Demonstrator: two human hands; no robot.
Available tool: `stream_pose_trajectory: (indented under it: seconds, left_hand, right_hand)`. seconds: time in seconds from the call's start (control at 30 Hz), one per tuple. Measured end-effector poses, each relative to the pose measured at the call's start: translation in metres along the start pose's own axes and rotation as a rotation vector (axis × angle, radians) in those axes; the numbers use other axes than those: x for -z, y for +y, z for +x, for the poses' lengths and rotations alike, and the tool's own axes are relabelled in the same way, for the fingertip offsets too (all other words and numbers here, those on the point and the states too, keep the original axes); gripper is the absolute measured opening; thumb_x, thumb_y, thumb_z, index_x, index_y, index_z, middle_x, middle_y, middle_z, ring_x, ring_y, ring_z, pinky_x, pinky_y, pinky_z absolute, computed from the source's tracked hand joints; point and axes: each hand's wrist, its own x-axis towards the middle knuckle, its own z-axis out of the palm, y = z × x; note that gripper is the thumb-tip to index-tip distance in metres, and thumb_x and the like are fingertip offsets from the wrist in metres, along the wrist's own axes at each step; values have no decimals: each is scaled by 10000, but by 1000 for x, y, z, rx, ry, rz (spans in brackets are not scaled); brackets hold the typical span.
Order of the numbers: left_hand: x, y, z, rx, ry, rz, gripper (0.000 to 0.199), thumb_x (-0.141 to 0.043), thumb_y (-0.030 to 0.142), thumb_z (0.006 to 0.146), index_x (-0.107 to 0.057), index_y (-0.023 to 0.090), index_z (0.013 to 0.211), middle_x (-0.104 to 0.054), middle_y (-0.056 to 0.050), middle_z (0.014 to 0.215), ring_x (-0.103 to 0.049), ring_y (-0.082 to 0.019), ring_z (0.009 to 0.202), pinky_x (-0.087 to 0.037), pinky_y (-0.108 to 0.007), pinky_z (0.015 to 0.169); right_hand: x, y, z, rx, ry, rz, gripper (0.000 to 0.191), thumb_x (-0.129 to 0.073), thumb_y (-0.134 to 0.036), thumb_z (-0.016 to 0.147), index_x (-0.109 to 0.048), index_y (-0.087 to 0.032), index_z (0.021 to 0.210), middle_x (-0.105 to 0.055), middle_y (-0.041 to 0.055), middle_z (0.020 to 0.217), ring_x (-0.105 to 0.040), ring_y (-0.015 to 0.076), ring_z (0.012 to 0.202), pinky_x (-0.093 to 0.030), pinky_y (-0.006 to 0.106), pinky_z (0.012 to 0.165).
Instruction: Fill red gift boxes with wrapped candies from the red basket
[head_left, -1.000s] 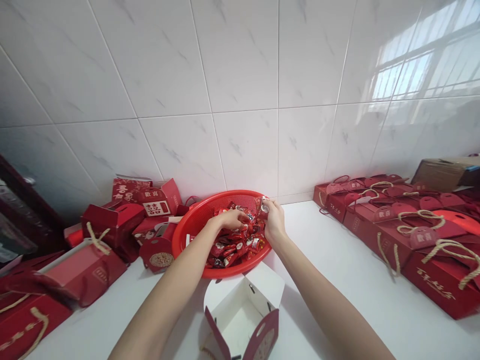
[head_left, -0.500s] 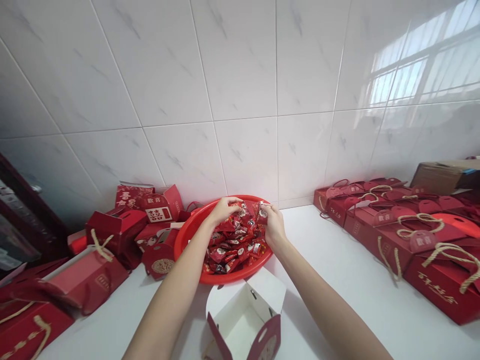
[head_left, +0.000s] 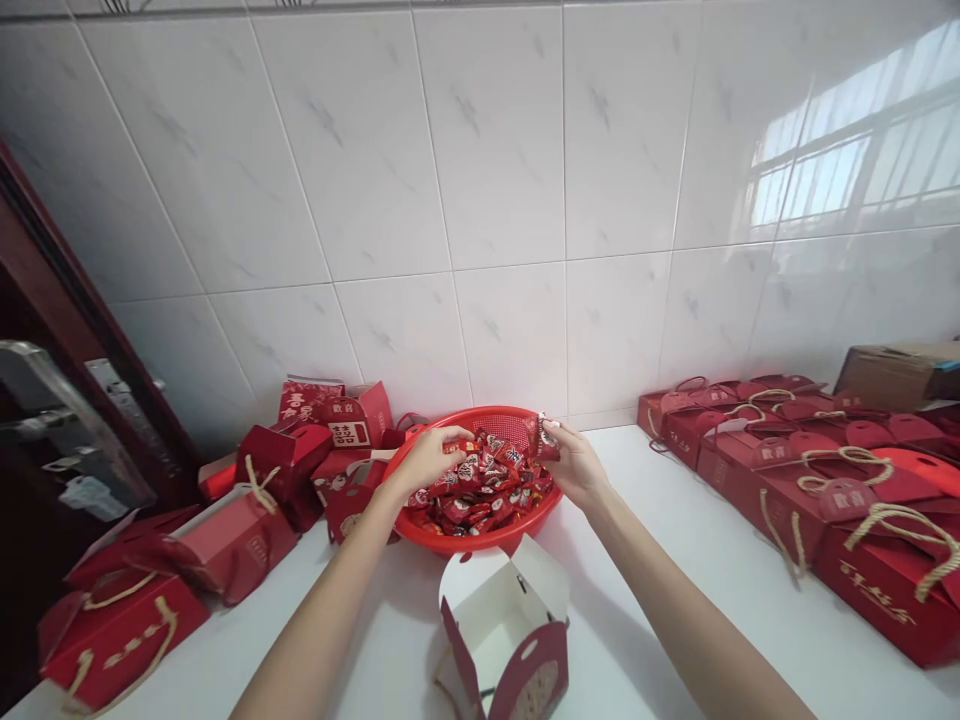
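A red plastic basket [head_left: 457,546] holds a heap of red wrapped candies [head_left: 476,495]. Above its left side is my left hand [head_left: 429,460], fingers bent around a red-wrapped candy at the top of the heap; the fingertips are partly hidden. At the right rim my right hand [head_left: 576,466] pinches a red candy packet [head_left: 546,438] between thumb and fingers, lifted above the heap. In front of the basket stands an unfolded gift box [head_left: 504,630] with its flaps up, white inside and dark red outside; its visible interior shows no contents.
Red gift boxes with rope handles [head_left: 232,545] crowd the left side of the white table [head_left: 637,560]. Rows of similar red boxes [head_left: 787,480] line the right side, with a brown carton [head_left: 889,378] behind. A tiled wall [head_left: 502,330] rises behind the basket.
The view has shifted, so the table's things sit differently in frame. My left hand has drawn left over the heap, and my right hand has moved outward to the rim with the candy.
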Motion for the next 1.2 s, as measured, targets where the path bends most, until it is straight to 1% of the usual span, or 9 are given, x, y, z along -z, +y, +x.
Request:
stream_pose_trajectory:
  seconds: [0.13, 0.23, 0.33, 0.4, 0.5, 0.63, 0.8, 1.0, 1.2]
  left_hand:
    - [-4, 7, -9, 8, 116, -84, 289, -639, 234, 730, -730, 202, 1002, -751, -54, 1139, -656, -254, 1134, -490, -361, 1022]
    - [-13, 23, -16, 1, 195, -207, 306, -645, 236, 744, -721, 187, 1036, -738, -66, 1174, -649, -253, 1154, -492, -373, 1028]
    - [-21, 39, -24, -15, 268, -327, 340, -668, 251, 745, -708, 165, 1072, -724, -88, 1204, -641, -256, 1173, -493, -376, 1032]
    - [-25, 47, -30, -18, 288, -393, 361, -677, 266, 743, -699, 158, 1088, -726, -96, 1196, -647, -257, 1165, -497, -378, 1027]
    - [-29, 52, -38, -12, 278, -463, 376, -685, 285, 737, -693, 157, 1091, -727, -101, 1189, -655, -262, 1152, -512, -383, 1008]
    - [-30, 50, -44, -8, 279, -446, 344, -675, 284, 751, -697, 164, 1073, -732, -95, 1176, -656, -257, 1146, -517, -367, 995]
    - [-22, 41, -44, 25, 381, -308, 258, -629, 237, 775, -707, 165, 1010, -745, -84, 1129, -666, -242, 1107, -500, -347, 1002]
    - [-11, 30, -43, 88, 401, -213, 241, -611, 186, 754, -714, 198, 972, -755, -52, 1113, -673, -238, 1096, -487, -355, 1013]
    - [-23, 23, -39, 67, 407, -219, 241, -614, 179, 740, -728, 191, 953, -764, -69, 1075, -688, -251, 1067, -484, -392, 1021]
  right_hand:
    - [-4, -10, -18, -9, -41, -83, 262, -846, -310, 579, -705, -189, 763, -706, 0, 799, -615, 145, 685, -445, 230, 559]
    - [-11, -10, -29, -1, -73, -197, 289, -848, -356, 579, -697, -179, 749, -687, -3, 739, -594, 138, 631, -441, 244, 568]
    - [-19, -6, -39, 51, -81, -300, 291, -840, -378, 580, -687, -179, 727, -677, -4, 709, -587, 144, 645, -434, 245, 573]
    - [-22, -4, -44, 74, -111, -344, 290, -827, -398, 601, -683, -182, 731, -678, -2, 712, -586, 147, 660, -435, 242, 573]
    - [-26, 1, -48, 96, -139, -377, 305, -819, -424, 622, -679, -188, 754, -664, -7, 692, -570, 144, 639, -433, 240, 557]
    - [-26, 9, -47, 147, -114, -427, 296, -798, -430, 638, -663, -189, 743, -649, -6, 680, -569, 152, 640, -442, 250, 561]
    - [-22, 17, -35, 206, -69, -526, 285, -770, -436, 653, -665, -189, 748, -660, 2, 694, -571, 160, 653, -451, 266, 588]
    - [-21, 15, -20, 127, -173, -634, 342, -777, -475, 646, -686, -178, 788, -643, 0, 675, -567, 159, 659, -462, 285, 630]
    - [-23, 22, -12, 59, -216, -558, 348, -790, -479, 636, -668, -184, 774, -646, -7, 704, -571, 147, 684, -457, 277, 671]
